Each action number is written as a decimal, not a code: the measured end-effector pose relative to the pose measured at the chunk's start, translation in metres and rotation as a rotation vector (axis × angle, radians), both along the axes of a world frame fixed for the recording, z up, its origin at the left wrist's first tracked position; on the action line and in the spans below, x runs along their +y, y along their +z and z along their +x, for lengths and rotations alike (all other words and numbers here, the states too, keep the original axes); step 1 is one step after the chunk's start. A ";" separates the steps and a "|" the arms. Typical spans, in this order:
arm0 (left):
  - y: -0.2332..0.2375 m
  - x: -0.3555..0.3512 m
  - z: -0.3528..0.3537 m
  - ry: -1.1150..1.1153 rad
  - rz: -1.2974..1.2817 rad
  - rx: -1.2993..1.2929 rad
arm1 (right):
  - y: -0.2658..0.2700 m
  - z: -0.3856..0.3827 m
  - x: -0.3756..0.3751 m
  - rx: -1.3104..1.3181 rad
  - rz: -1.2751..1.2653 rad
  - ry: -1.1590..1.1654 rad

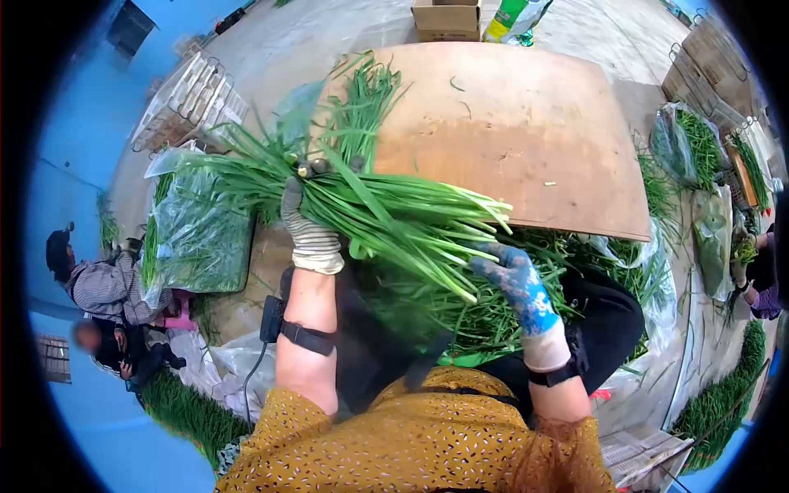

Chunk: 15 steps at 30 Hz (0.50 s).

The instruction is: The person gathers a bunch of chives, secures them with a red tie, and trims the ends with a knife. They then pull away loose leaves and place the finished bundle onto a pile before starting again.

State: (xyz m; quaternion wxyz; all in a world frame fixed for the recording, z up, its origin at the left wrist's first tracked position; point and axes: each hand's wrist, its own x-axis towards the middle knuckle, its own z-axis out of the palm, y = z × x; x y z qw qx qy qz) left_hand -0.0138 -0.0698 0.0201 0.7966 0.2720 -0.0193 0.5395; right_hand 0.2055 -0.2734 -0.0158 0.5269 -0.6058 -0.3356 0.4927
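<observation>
My left hand [306, 215], in a dark-palmed glove with a striped cuff, is closed around a thick bunch of garlic chives [386, 205]. The leaves fan out to the left, and the pale stalk ends point right, above my lap. My right hand [511, 275], in a blue patterned glove, is at the lower stalk ends with its fingers bent together on them. Beneath the bunch lies a heap of loose chives [493, 320]. Another small bundle of chives [362, 107] rests on the left part of the wooden board [526, 123].
A plastic-wrapped pack of chives [201, 234] stands at left, near two people [115, 283]. At right are bagged chives [699, 148], crates [715, 66] and another person's hand [744, 251]. A cardboard box [446, 18] and a green bag [516, 20] sit beyond the board.
</observation>
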 end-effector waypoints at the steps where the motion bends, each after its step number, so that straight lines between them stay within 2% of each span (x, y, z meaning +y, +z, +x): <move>1: -0.003 0.001 0.000 0.019 -0.052 0.005 | 0.002 -0.006 0.007 0.155 -0.012 0.018; 4: -0.009 0.003 -0.003 -0.014 -0.034 0.038 | -0.007 -0.008 0.014 0.191 -0.004 -0.040; 8: -0.006 -0.006 0.000 -0.049 -0.094 0.089 | -0.010 -0.009 0.005 -0.364 -0.008 -0.049; 11: -0.010 -0.003 0.008 -0.051 -0.098 0.071 | -0.004 -0.010 0.001 -0.211 0.040 -0.176; 12: -0.012 -0.003 0.009 -0.048 -0.100 0.090 | -0.006 -0.011 0.001 -0.156 0.137 -0.259; 15: -0.015 -0.001 0.011 -0.045 -0.138 0.073 | -0.008 -0.011 0.000 -0.260 0.150 -0.417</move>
